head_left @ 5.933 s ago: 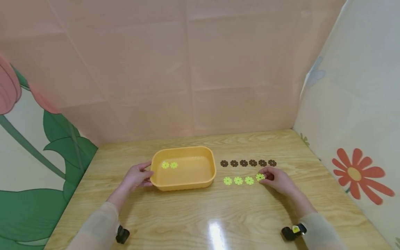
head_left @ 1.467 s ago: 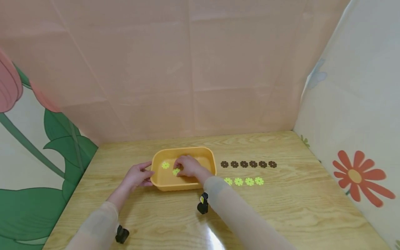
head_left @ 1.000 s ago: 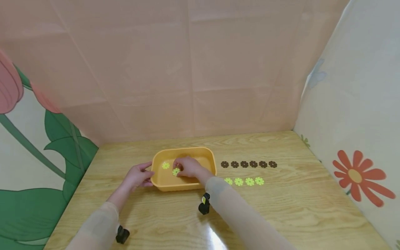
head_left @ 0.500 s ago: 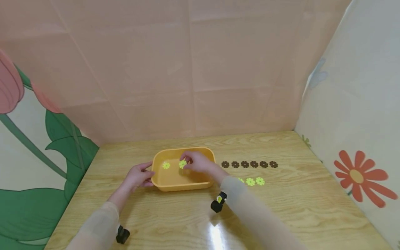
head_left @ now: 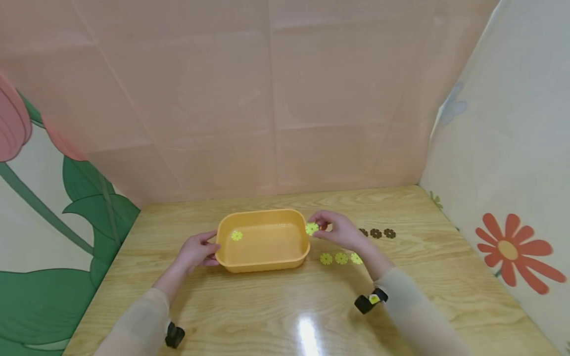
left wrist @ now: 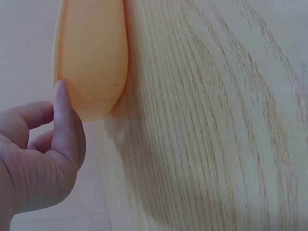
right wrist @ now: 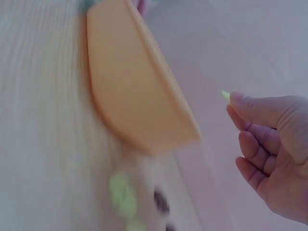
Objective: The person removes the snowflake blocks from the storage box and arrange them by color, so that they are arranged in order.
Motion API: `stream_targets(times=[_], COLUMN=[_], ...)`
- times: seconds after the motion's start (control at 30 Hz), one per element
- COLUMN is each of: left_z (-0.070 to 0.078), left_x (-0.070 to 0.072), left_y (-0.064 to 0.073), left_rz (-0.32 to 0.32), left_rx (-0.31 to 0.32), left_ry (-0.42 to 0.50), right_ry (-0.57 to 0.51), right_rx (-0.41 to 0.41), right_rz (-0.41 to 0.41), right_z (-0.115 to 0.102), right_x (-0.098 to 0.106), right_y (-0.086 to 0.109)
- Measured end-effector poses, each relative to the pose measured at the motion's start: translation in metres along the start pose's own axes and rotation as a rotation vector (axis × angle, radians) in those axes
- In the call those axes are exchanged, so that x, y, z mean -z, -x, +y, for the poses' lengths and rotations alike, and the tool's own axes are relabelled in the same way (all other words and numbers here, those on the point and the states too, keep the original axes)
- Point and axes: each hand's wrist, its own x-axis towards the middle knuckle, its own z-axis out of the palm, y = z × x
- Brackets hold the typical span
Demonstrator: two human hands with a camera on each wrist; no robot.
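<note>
My left hand [head_left: 193, 252] holds the left end of a yellow-orange plastic tray [head_left: 262, 267], its thumb and fingers at the rim. In the left wrist view a fingertip [left wrist: 60, 89] lies against the tray's end. Just beyond the tray's right rim, my right hand [head_left: 340, 231] pinches a yellow-green flower-shaped disc [head_left: 311, 228] between thumb and finger. The right wrist view shows that disc edge-on, raised above the table. One matching disc [head_left: 236, 236] lies inside the tray at the left.
Right of the tray, a row of yellow-green discs [head_left: 341, 258] lies in front of a row of brown discs [head_left: 376, 233]. My right hand and wrist partly hide both rows. A pinkish sheet [head_left: 267, 148] hangs behind the wooden table [head_left: 249, 311].
Half a second ago the right hand was over the tray's inside with the pinched disc; now it has carried it right, past the rim. The left hand and the tray look unmoved.
</note>
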Motion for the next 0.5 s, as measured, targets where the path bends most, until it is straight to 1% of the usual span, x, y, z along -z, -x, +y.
stream_targets(times=[0.17,0.3,0.37,0.5], left_z=[-0.001,-0.002,-0.002,-0.002], left_x=[0.0,0.0,0.0,0.0], left_y=[-0.002,-0.003,-0.004,-0.003], left_rz=[0.0,0.006,0.003,0.007], left_rx=[0.0,0.0,0.0,0.003], left_ry=[-0.007,-0.014,-0.016,-0.014], right_ry=[0.047,0.057,0.062,0.09], right_rx=[-0.105,-0.23,-0.29,-0.353], right_rz=[0.084,0.126,0.138,0.149], right_z=[0.037,0.065,0.076,0.09], right_x=[0.021,0.038,0.047,0.061], right_y=[0.047,0.082,0.096,0.118])
